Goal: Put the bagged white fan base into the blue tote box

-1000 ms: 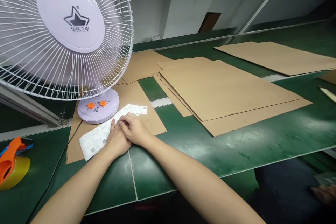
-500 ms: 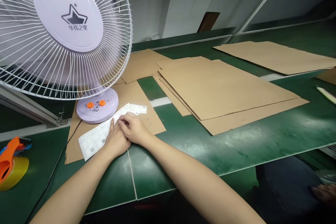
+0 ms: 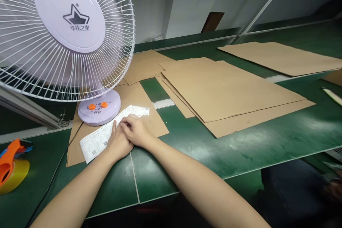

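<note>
1. Nothing has visibly moved since a second ago; both hands stay put.
2. The left hand point(image 3: 117, 143) and right hand point(image 3: 136, 130) press together on the strip of printed labels point(image 3: 100, 139), fingers curled at its edge.
3. The strip lies on cardboard point(image 3: 139, 99) beside the fan base point(image 3: 99, 107).
4. A tape dispenser point(image 3: 10, 165) sits at the left of the green table point(image 3: 240, 149), with cardboard sheets point(image 3: 227, 89) behind.

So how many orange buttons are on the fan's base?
2: a left button and a right button, side by side on top of the fan base, just beyond both hands. Others may be hidden.
</note>
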Demonstrator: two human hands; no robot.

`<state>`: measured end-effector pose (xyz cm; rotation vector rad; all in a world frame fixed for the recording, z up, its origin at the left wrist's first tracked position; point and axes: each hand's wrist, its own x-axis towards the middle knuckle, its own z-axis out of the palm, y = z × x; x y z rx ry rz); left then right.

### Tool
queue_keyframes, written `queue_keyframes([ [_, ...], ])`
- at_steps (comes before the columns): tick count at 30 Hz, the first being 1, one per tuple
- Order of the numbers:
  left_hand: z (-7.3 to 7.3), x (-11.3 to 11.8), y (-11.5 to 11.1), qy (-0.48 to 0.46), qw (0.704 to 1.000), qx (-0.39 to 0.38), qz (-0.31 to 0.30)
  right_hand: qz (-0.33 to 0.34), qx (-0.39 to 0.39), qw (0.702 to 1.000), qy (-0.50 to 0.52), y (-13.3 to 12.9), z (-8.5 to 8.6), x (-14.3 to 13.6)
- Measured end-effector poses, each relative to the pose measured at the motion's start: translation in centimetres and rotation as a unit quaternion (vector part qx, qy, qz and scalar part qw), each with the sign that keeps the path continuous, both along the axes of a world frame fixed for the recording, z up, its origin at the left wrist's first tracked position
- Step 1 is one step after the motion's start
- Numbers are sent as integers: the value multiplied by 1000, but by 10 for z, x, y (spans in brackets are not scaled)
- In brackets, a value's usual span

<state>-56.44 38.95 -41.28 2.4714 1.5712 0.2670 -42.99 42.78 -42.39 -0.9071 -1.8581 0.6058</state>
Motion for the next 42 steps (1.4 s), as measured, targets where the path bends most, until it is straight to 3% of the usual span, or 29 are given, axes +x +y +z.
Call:
queue_keyframes([
  [36, 4, 1, 0, 5, 1000, -18, -4, -1, -13, 1000, -7, 1, 1, 0],
  [42, 5, 5, 0, 7, 1000, -30, -2, 24, -33, 999, 6, 1, 0, 3],
])
